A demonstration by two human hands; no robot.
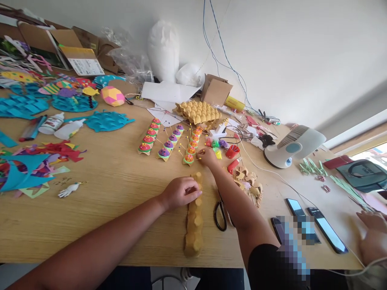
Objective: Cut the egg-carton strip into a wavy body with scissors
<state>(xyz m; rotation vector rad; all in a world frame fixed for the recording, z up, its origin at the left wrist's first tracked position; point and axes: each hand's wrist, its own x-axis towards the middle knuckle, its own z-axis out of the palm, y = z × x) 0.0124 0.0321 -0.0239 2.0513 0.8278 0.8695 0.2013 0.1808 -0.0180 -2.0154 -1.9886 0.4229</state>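
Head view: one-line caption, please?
Left hand holds a carton strip; right hand reaches a painted caterpillar on the table.

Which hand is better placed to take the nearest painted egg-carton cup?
Probably the right hand: it is right beside that painted cup, while the left hand holds the plain carton strip.

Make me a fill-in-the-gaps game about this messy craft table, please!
1. The left hand holds the egg-carton strip down on the ____ table.
2. The right hand is at the end of one of ____ painted egg-cup rows.
3. The scissors have ____ handles.

Missing words: wooden; three; black.
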